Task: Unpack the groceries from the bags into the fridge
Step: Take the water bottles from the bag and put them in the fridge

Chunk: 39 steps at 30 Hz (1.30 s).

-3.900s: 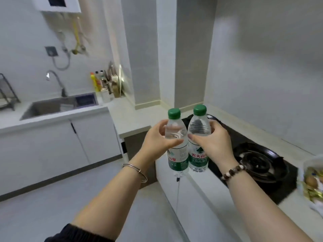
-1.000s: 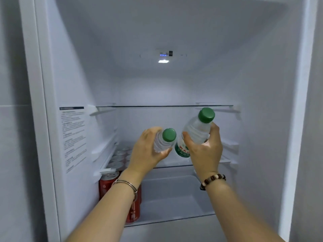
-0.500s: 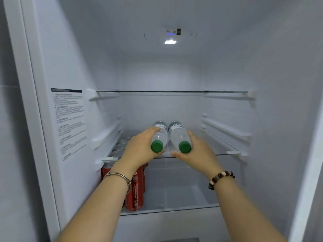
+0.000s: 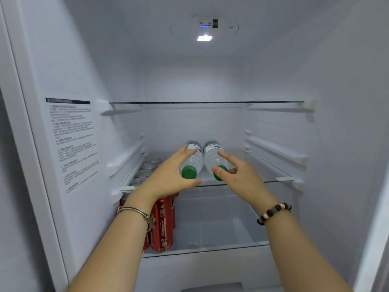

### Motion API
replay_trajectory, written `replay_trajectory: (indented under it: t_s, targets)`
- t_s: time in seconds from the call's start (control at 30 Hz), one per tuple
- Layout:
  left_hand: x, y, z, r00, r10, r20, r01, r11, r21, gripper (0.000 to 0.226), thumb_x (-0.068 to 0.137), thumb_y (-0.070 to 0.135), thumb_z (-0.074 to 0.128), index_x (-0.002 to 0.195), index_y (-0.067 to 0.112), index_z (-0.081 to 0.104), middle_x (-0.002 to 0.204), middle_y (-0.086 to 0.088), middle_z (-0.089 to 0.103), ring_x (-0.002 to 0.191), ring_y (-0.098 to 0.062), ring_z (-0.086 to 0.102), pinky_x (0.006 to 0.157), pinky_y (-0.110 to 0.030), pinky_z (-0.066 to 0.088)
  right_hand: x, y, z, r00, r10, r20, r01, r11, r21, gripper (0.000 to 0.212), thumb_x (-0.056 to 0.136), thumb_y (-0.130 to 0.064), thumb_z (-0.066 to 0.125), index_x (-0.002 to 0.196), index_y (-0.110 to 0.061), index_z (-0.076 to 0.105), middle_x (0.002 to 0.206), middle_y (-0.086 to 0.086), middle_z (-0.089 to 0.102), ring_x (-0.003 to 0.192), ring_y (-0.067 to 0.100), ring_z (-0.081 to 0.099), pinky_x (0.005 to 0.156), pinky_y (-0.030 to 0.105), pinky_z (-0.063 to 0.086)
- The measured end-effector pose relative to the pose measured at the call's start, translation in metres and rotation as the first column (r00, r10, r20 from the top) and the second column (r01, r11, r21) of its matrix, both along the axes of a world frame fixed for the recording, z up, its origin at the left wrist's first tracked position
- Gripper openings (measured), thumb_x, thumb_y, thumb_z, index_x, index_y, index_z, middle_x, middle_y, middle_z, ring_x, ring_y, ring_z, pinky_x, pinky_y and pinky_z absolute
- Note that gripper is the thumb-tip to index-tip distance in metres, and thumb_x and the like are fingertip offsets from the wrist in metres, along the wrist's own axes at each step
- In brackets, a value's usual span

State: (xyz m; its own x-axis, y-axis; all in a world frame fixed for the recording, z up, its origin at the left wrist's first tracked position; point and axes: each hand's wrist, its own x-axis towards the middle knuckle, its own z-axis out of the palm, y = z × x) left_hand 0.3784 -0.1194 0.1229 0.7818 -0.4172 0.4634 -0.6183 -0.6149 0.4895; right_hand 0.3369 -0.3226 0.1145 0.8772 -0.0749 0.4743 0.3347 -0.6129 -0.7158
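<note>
We're looking straight into the open fridge [image 4: 336, 102], and both bottles are down on the middle glass shelf [image 4: 263, 175], lying on their sides, side by side and touching, bottoms toward the back wall. The left hand [image 4: 168, 178] wraps the left bottle [image 4: 192, 160]: fingers curved over the top, thumb tucked under at the shelf's front edge, its green cap [image 4: 189, 172] poking out toward us. The right hand [image 4: 242, 178] is much looser on the right bottle [image 4: 211, 157]: index finger stretched along the side, thumb tip against the cap, the other fingers curled beneath. Whether that is a real grip or only a touch, I cannot tell. On the same shelf, off to the left, a row of silver can tops [image 4: 145, 171] runs toward the back. One level down, red cans [image 4: 162, 224] stand upright against the left wall, partly behind the left wrist with its metal bangle [image 4: 134, 211]. A bead bracelet [image 4: 273, 212] circles the right wrist. Above, the upper glass shelf [image 4: 210, 102] spans the fridge, the ceiling lamp [image 4: 204, 38] is lit, and a printed sticker [image 4: 73, 144] covers the left wall.
</note>
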Motion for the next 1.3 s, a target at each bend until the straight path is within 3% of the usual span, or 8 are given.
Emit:
replay_trajectory:
  t_s: [0.17,0.33,0.43,0.63,0.8,1.03,1.17,1.3]
  targets:
    - [-0.006,0.001,0.0,0.999,0.036,0.028,-0.034,0.996,-0.086,0.072,0.072,0.039,0.076,0.136,0.043,0.044,0.152,0.023,0.023,0.138,0.0,0.025,0.114,-0.032,0.026,0.004,0.008,0.003,0.999,0.034,0.01,-0.033,0.997,-0.064,0.054,0.084,-0.046,0.06,0.136,-0.041,0.045,0.072,-0.023,0.037,0.066,-0.002,0.037,0.072,0.021,0.037]
    - [-0.005,-0.001,-0.001,0.979,0.188,0.079,-0.178,0.976,-0.123,0.058,0.08,0.036,0.071,0.134,0.034,0.05,0.153,0.012,0.028,0.139,-0.009,0.029,0.111,-0.028,0.023,0.018,0.018,0.007,0.996,0.089,-0.011,-0.09,0.987,-0.132,0.058,0.086,-0.046,0.058,0.14,-0.038,0.039,0.128,-0.008,0.052,0.091,0.004,0.044,0.099,0.03,0.04]
    - [-0.003,-0.003,0.001,0.953,0.298,0.06,-0.286,0.946,-0.152,0.05,0.085,0.032,0.066,0.134,0.028,0.052,0.153,0.003,0.029,0.139,-0.015,0.03,0.111,-0.028,0.023,0.032,0.029,0.012,0.992,0.117,-0.053,-0.126,0.968,-0.219,0.058,0.087,-0.046,0.057,0.141,-0.041,0.035,0.155,-0.009,0.023,0.126,0.018,0.044,0.108,0.04,0.035]
    - [0.005,0.008,0.008,0.923,0.364,-0.123,-0.384,0.869,-0.313,0.048,0.09,0.024,0.061,0.137,0.019,0.05,0.145,-0.003,0.044,0.133,-0.019,0.04,0.105,-0.028,0.031,0.05,0.05,0.02,0.966,0.214,-0.146,-0.238,0.956,-0.173,0.056,0.09,-0.035,0.058,0.142,-0.038,0.036,0.157,-0.004,0.016,0.138,0.021,0.033,0.111,0.04,0.031]
    - [0.008,0.009,0.003,0.855,0.516,-0.054,-0.506,0.804,-0.313,0.039,0.095,0.017,0.05,0.134,0.016,0.051,0.142,-0.004,0.048,0.128,-0.023,0.046,0.103,-0.033,0.036,0.055,0.066,0.023,0.949,0.28,-0.147,-0.298,0.948,-0.113,0.055,0.093,-0.028,0.056,0.144,-0.031,0.035,0.157,-0.003,0.02,0.14,0.021,0.03,0.114,0.036,0.027]
    - [0.015,0.017,-0.001,0.814,0.579,-0.052,-0.528,0.699,-0.481,0.034,0.094,0.005,0.045,0.123,0.01,0.061,0.141,-0.01,0.049,0.128,-0.025,0.046,0.102,-0.028,0.036,0.06,0.079,0.025,0.948,0.267,-0.173,-0.288,0.951,-0.114,0.061,0.094,-0.029,0.055,0.147,-0.021,0.027,0.151,0.001,0.031,0.135,0.02,0.037,0.1,0.025,0.03]
    - [0.018,0.022,0.002,0.833,0.538,-0.13,-0.515,0.668,-0.537,0.038,0.089,0.001,0.049,0.124,0.009,0.06,0.144,-0.009,0.045,0.13,-0.024,0.044,0.102,-0.024,0.034,0.063,0.09,0.025,0.945,0.255,-0.206,-0.285,0.95,-0.129,0.066,0.093,-0.033,0.056,0.148,-0.021,0.021,0.15,0.002,0.034,0.118,0.02,0.054,0.088,0.022,0.036]
    - [0.017,0.024,0.003,0.836,0.522,-0.173,-0.515,0.634,-0.577,0.045,0.086,-0.006,0.044,0.126,0.009,0.059,0.147,-0.006,0.041,0.133,-0.022,0.04,0.104,-0.022,0.032,0.064,0.096,0.025,0.942,0.235,-0.24,-0.274,0.951,-0.145,0.067,0.095,-0.027,0.053,0.15,-0.02,0.016,0.132,0.011,0.054,0.111,0.022,0.059,0.084,0.024,0.04]
